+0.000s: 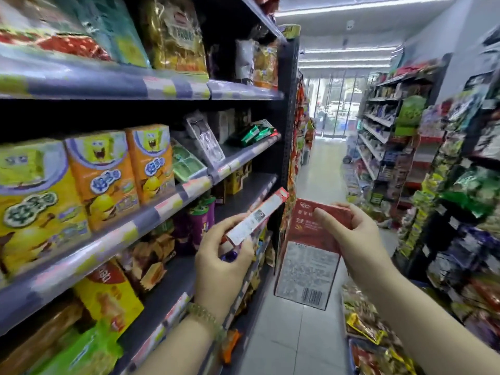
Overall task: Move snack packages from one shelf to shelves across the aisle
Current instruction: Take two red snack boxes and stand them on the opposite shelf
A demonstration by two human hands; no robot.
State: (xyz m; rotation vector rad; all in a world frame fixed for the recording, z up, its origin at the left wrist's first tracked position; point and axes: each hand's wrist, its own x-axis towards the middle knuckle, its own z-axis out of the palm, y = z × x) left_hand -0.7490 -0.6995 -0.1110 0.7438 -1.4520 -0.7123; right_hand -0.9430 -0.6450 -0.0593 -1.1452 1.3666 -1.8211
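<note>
A slim red and white snack box (255, 216) is held in the left hand (223, 262). The fingers are curled around its lower end, and the box is tilted up toward the shelf on the left (108, 239). A beaded bracelet (207, 319) is worn on the left wrist.

A bigger red snack box (311, 253) is held in the right hand (351, 234). Its top end is pinched between the thumb and the curled fingers, and the box hangs down over the aisle floor (319, 169). A white label and a barcode can be seen on its lower part.

Both boxes are held out in the aisle, close to the left shelf but not on it. The two boxes are near each other but apart.

Yellow and orange cartoon snack boxes (102, 180) are lined up on the left shelf. Purple tubs (201, 220) are kept on the shelf below. More snack bags are stacked on the shelves across the aisle (460, 185), which look blurry.
</note>
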